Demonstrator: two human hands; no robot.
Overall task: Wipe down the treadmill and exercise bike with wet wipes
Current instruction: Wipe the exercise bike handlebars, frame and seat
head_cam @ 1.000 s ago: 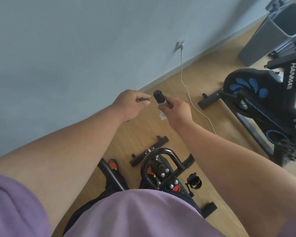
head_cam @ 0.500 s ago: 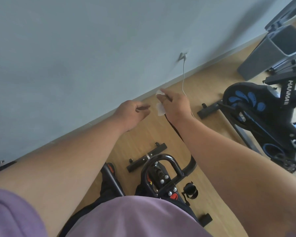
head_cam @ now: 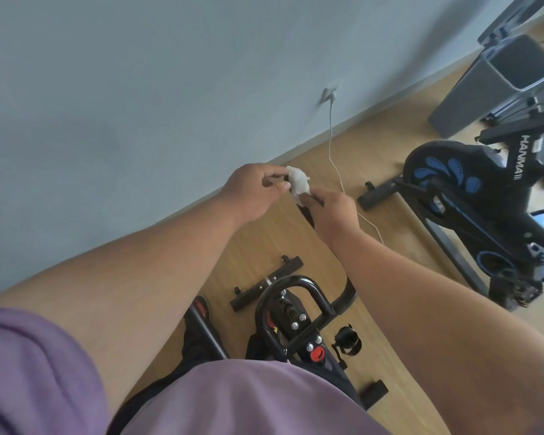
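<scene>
The crumpled white wet wipe (head_cam: 299, 183) sits over the tip of the black handlebar grip (head_cam: 307, 215), whose long axis runs back towards the rider. Left hand (head_cam: 254, 191) pinches the wipe from its left; right hand (head_cam: 335, 215) grips the wipe's lower end on the bar, equally near.

Single head-worn view, steeply downward, close over both forearms.

We see a light wooden floor (head_cam: 264, 240) running from lower centre to upper right. On it stand our black exercise bike (head_cam: 296, 324) at bottom centre, a second black-and-blue bike (head_cam: 471, 196) at right, a grey bin (head_cam: 484, 86) upper right, and a white cable (head_cam: 338, 171).
</scene>
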